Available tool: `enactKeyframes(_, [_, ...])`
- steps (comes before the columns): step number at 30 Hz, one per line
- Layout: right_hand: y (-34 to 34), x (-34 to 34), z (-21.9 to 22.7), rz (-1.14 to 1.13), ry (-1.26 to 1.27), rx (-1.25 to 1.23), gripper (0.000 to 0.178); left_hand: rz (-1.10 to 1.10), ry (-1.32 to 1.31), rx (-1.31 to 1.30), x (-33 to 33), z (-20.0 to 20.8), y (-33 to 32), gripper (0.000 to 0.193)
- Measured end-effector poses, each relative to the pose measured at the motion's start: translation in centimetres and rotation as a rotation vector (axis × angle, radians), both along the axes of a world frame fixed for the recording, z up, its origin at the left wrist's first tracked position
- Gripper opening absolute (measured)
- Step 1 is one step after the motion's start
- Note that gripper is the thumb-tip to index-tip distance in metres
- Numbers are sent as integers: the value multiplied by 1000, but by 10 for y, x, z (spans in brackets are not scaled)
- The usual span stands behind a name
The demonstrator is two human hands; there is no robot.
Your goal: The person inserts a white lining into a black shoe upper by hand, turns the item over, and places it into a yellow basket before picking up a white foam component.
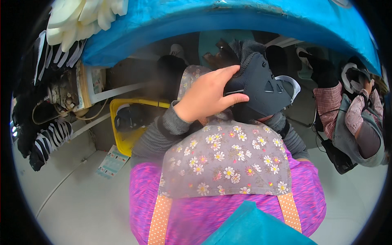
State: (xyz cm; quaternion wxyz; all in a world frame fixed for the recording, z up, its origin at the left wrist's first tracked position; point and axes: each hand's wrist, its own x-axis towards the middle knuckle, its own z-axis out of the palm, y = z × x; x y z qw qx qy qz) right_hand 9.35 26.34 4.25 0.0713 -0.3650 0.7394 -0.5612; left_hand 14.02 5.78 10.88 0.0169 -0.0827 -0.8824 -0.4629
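A dark grey shoe upper (265,87) with triangular cut-outs, a ribbed knit collar and a pale curved edge is held up above my lap. My left hand (208,94) is at its left side, thumb and index finger spread apart. The index fingertip touches the upper near the collar, and the thumb lies in front of the dark opening; the other fingers are mostly hidden. Behind the upper's lower edge, only a sliver of my right hand (266,118) shows, supporting it from below; its fingers are hidden.
A blue-covered table (228,15) curves across the front, with pale shoe-shaped pieces (79,20) at its left end. Black-and-white uppers (53,139) hang at left. A yellow basket (122,141) holds dark pieces. At right, a seated co-worker (363,110) handles another shoe piece.
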Motion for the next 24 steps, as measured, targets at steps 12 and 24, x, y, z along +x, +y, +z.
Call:
enactKeyframes(12, [16, 14, 6, -43, 1, 7, 48, -349, -295, 345, -5, -28, -5, 60])
enactKeyframes(24, [5, 13, 4, -67, 39, 14, 47, -548, -314, 346, -15, -19, -8, 67])
